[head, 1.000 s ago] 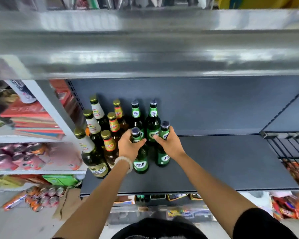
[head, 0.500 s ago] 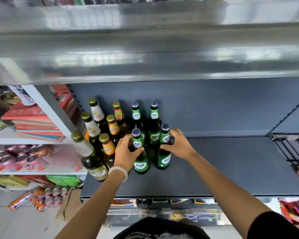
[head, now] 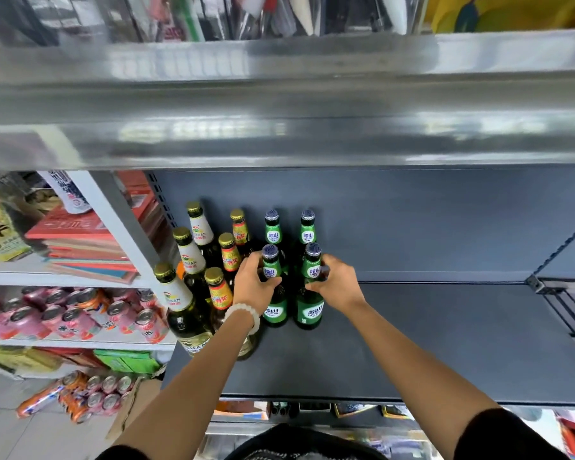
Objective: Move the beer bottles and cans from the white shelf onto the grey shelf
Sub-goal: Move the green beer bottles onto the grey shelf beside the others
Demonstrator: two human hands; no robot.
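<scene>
Left grip: left hand [head: 253, 284] wrapped around the shoulder of the front-left green bottle [head: 274, 293], fingers curled on the glass.
Right grip: right hand [head: 337, 284] closed on the shoulder of the front-right green bottle [head: 310, 293], thumb across the front.
Location: both bottles upright on the grey shelf [head: 445, 343], side by side, just ahead of 2 more green bottles [head: 289, 230]; 6 gold-capped bottles [head: 206, 260] close to the left.
Handling: likely heavy if full, rigid, smooth, breakable; best held at the shoulder or body, never by the cap.
Look: green glass, dark caps, green-and-white labels on neck and body.
Remaining stock: cans [head: 63, 313] lying on the white shelf [head: 80, 341].
</scene>
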